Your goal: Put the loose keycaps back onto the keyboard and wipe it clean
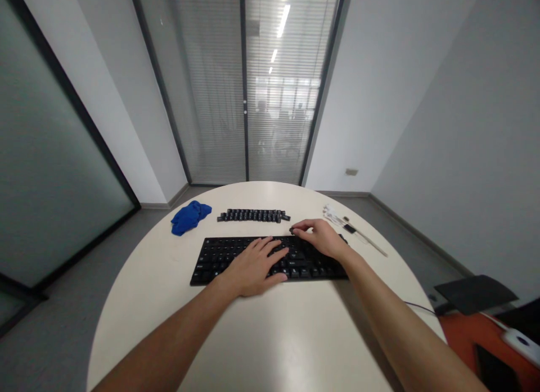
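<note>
Okay, so nearest first: on the near side of the keyboard point(221, 254) it's pale tabletop point(270, 336), plus an orange surface point(459, 347) off past its right end. The left hand point(253, 265) lies across the middle of the keyboard, fingers spread, not clutching anything. The right hand point(323, 237) is pinched narrow at the keyboard's far edge, on a small dark piece point(291, 230), probably a keycap. That hand and its forearm cover much of the keyboard's right half, so that's the main obstruction.

Handling-wise, I'd guess the piece is feather-light, hard plastic, a bit slippery, easy to drop; take it by opposite sides. The keyboard looks light and stiff, best held by its short ends.

Beyond the keyboard sit rows of loose keycaps point(254, 215), easily knocked. Past its far-left corner: a soft, crumpled blue cloth point(189, 217). Past its far-right corner: white sticks point(333, 216) and a long thin rod point(371, 243).
</note>
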`<action>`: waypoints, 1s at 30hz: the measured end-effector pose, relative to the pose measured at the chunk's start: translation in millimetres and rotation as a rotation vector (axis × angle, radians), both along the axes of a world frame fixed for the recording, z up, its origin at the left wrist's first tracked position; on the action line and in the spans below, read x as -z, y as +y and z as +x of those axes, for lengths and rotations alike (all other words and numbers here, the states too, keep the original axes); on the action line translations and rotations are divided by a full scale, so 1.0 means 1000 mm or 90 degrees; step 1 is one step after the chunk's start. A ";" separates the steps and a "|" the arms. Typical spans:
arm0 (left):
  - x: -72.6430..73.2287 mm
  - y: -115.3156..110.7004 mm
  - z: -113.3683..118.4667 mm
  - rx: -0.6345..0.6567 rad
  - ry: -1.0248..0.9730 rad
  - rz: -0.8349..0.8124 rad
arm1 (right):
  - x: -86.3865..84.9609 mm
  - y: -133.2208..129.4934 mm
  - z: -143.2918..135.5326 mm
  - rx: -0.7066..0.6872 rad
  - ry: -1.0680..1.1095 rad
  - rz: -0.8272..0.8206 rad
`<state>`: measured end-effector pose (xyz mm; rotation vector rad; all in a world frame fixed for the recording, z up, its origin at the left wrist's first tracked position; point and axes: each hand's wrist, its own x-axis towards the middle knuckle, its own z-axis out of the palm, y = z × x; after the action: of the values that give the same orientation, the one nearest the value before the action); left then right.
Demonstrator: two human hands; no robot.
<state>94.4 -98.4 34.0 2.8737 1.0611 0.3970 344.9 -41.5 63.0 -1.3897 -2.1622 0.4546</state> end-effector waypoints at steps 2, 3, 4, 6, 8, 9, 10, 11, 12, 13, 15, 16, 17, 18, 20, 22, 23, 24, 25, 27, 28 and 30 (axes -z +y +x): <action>-0.001 0.000 0.000 -0.004 0.008 -0.005 | 0.002 -0.009 0.008 -0.057 0.086 -0.049; -0.002 -0.001 0.001 -0.006 0.012 -0.006 | 0.003 -0.013 0.011 -0.072 0.103 -0.063; -0.002 -0.001 0.001 -0.008 0.016 -0.005 | 0.004 -0.016 0.013 -0.081 0.111 -0.070; -0.002 -0.001 0.001 -0.010 0.022 -0.003 | 0.006 -0.020 0.017 -0.085 0.118 -0.070; -0.003 -0.001 0.001 -0.009 0.027 -0.001 | 0.008 -0.021 0.019 -0.090 0.119 -0.059; -0.003 -0.001 0.001 -0.008 0.029 -0.002 | 0.009 -0.022 0.020 -0.094 0.120 -0.053; -0.002 -0.001 0.001 -0.007 0.031 -0.004 | 0.010 -0.021 0.020 -0.101 0.119 -0.046; -0.002 -0.001 0.001 -0.007 0.031 -0.005 | 0.011 -0.021 0.021 -0.110 0.117 -0.042; -0.002 -0.001 0.001 -0.007 0.030 -0.006 | 0.011 -0.021 0.021 -0.118 0.113 -0.038; -0.002 -0.001 0.001 -0.007 0.029 -0.007 | 0.012 -0.020 0.021 -0.123 0.109 -0.035; -0.001 -0.001 0.001 -0.007 0.024 -0.008 | 0.014 -0.019 0.021 -0.125 0.095 -0.027; -0.001 -0.001 0.001 -0.007 0.022 -0.007 | 0.014 -0.019 0.021 -0.124 0.086 -0.022; -0.001 -0.001 0.001 -0.007 0.022 -0.007 | 0.015 -0.018 0.021 -0.125 0.078 -0.016; -0.001 -0.001 0.002 -0.007 0.022 -0.007 | 0.016 -0.018 0.021 -0.128 0.070 -0.010; -0.001 -0.001 0.002 -0.008 0.020 -0.007 | 0.016 -0.017 0.021 -0.138 0.054 0.000; -0.001 -0.001 0.002 -0.009 0.020 -0.006 | 0.015 -0.018 0.021 -0.143 0.039 0.010; -0.001 -0.001 0.002 -0.010 0.020 -0.006 | 0.015 -0.018 0.020 -0.146 0.032 0.015; -0.001 -0.001 0.002 -0.011 0.022 -0.007 | 0.014 -0.019 0.020 -0.148 0.026 0.020; -0.002 -0.001 0.002 -0.012 0.025 -0.006 | 0.013 -0.020 0.019 -0.150 0.022 0.025; -0.002 -0.001 0.002 -0.012 0.029 -0.006 | 0.012 -0.021 0.018 -0.155 0.017 0.033; -0.003 -0.001 0.002 -0.011 0.029 -0.006 | 0.011 -0.022 0.018 -0.157 0.015 0.036; -0.003 -0.002 0.002 -0.009 0.027 -0.006 | 0.010 -0.022 0.018 -0.161 0.010 0.041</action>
<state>96.1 -99.9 36.6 2.8799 1.0876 0.3335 362.8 -63.8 52.8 -1.0793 -2.3284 0.4825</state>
